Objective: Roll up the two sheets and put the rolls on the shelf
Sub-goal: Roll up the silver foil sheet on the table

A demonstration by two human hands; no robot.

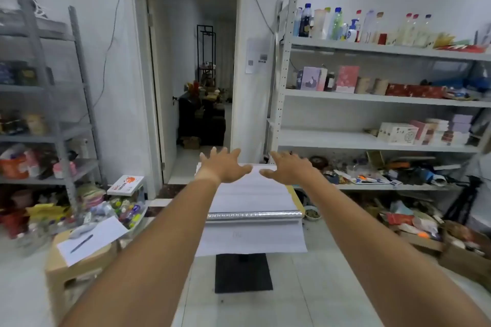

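Head view: left hand [225,164] and right hand [288,167], fingers spread, holding nothing, both over the far edge of the flat white paper sheet [252,194] on the small pedestal table [297,195]. Shiny silver foil roll [255,215] lies crosswise on the sheet, nearer the body, long axis left-right. Hands equally near the far edge; contact unclear. Likely next: roll the sheet toward the body. White metal shelf unit [372,141] stands right, its third board partly bare.
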